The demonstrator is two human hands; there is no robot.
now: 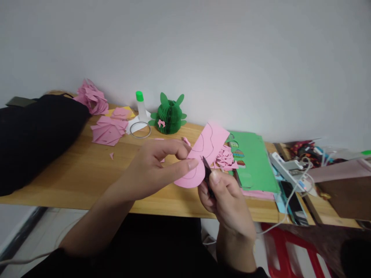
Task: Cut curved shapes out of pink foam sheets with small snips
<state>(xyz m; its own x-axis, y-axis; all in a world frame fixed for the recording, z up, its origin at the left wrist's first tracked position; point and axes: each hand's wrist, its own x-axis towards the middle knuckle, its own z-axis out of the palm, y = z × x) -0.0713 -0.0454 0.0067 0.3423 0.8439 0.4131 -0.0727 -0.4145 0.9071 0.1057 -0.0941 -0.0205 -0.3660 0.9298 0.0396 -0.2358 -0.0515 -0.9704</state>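
My left hand (158, 166) pinches a pink sheet of paper (206, 148) with curved pencil lines, holding it above the wooden table (87, 173). My right hand (224, 195) is closed around dark scissors (207, 172), whose blades meet the rounded lower edge of the pink paper. A heap of pink paper offcuts (225, 158) lies just behind the paper.
A green honeycomb paper ornament (169, 116), a glue bottle with green cap (141, 106), a clear tape ring (140, 129) and stacks of pink cut pieces (108, 129) sit at the back. A black bag (34, 135) lies left. Green sheets (252, 160), a stapler (285, 166) and cables lie right.
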